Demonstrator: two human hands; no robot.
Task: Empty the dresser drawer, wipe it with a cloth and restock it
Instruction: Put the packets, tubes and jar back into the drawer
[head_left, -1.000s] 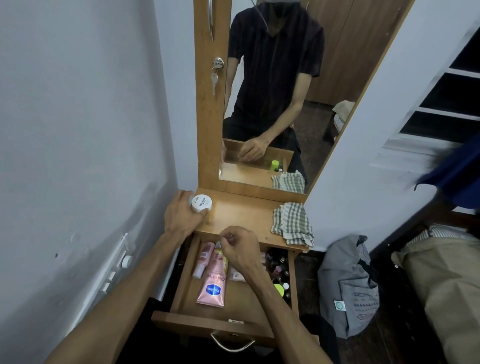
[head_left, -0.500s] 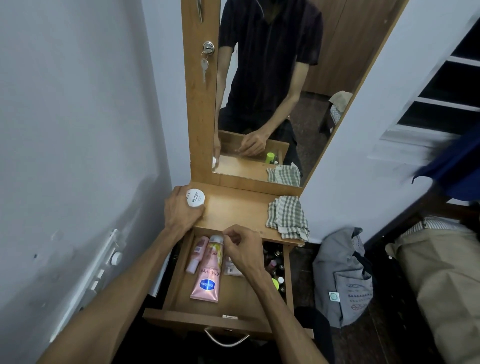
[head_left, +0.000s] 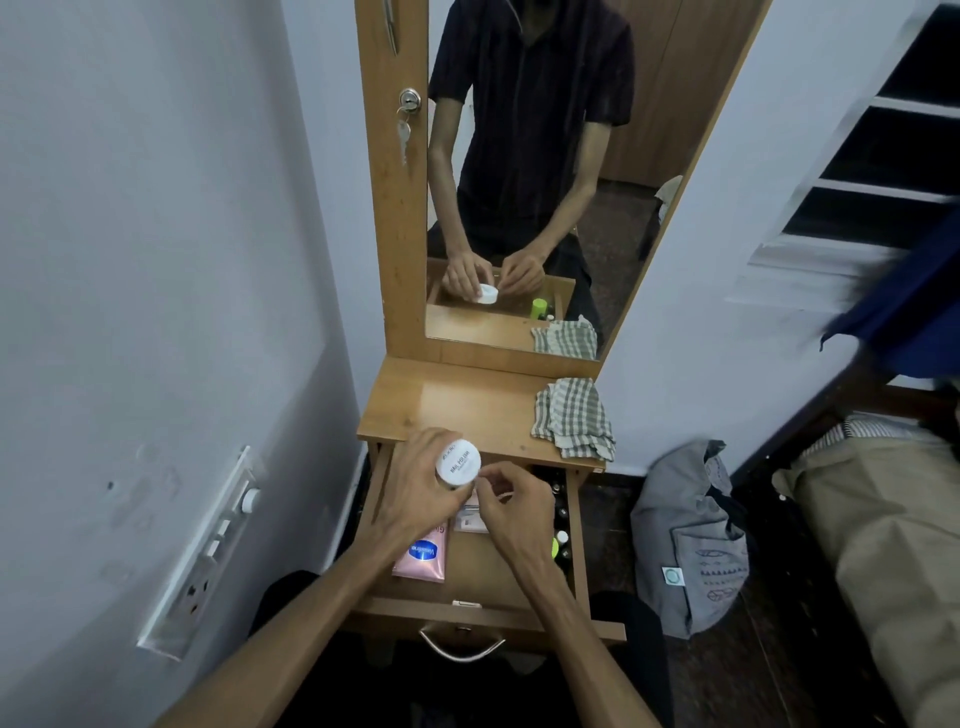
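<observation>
Open wooden dresser drawer sticks out toward the camera below the wooden dresser top, with the tall framed mirror upright behind the top and the checked folded cloth on the top's right end. Left hand holds the round white-lidded jar over the drawer's rear left, right hand just right of it; in the drawer, the pink lotion tube lies left under the left hand, small bottles along the right side. White wall switch panel left of the dresser, grey fabric bag on the floor to its right.
</observation>
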